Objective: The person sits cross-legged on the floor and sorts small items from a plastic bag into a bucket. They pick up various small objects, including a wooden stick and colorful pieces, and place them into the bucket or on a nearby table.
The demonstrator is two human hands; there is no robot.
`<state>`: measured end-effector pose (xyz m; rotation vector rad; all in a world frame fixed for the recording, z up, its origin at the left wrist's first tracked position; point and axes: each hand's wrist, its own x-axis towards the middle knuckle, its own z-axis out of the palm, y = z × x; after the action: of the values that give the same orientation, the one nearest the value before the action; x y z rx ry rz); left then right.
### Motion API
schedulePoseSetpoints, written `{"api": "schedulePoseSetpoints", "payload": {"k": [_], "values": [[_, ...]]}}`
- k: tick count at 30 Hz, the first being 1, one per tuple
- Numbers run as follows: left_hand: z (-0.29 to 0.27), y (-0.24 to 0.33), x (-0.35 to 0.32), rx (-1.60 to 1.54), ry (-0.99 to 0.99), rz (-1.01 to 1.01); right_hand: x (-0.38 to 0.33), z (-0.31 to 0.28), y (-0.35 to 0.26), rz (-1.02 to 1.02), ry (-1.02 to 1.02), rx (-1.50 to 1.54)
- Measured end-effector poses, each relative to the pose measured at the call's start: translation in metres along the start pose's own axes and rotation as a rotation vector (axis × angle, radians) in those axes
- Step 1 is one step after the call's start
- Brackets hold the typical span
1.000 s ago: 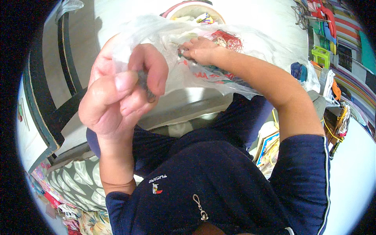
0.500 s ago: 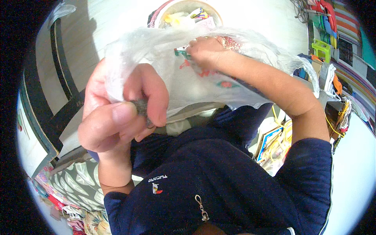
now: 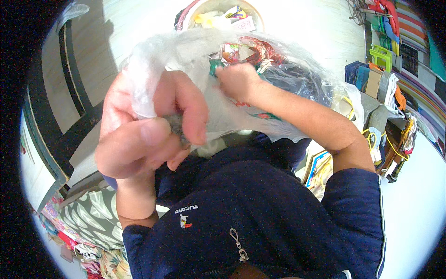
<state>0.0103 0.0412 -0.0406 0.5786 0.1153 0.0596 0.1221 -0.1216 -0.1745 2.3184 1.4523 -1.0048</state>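
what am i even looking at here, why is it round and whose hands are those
This is one picture from a wide fisheye camera worn on a person's head, looking down. That lens makes the view round and bends straight edges. There is no machine: the two bare hands belong to the wearer, whose dark blue zip top fills the bottom.

The left hand, close to the lens and so looking huge, has a closed grip on the edge of a clear plastic bag. The right hand is closed on colourful red and green contents in the bag; what they are is unclear.

Around them: a round basket of mixed items above, cluttered shelves to the right, and patterned fabric at lower left.
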Motion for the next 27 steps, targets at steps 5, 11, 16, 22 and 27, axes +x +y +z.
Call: {"api": "schedulePoseSetpoints", "payload": {"k": [5,11,16,22,27], "values": [[-0.002,0.004,-0.003,0.001,-0.022,-0.005,0.017,0.022,0.048,0.177,0.319,0.263],[-0.001,0.005,-0.004,0.002,-0.024,-0.004,0.022,0.017,0.073,0.146,0.253,0.185],[-0.003,0.003,-0.004,0.001,-0.027,0.035,0.028,0.022,0.059,0.135,0.217,0.161],[-0.004,0.006,-0.007,-0.036,0.004,0.028,0.033,0.017,0.065,0.176,0.29,0.055],[-0.006,0.005,-0.001,-0.016,-0.048,0.021,0.03,0.01,0.076,0.17,0.49,0.238]]}}
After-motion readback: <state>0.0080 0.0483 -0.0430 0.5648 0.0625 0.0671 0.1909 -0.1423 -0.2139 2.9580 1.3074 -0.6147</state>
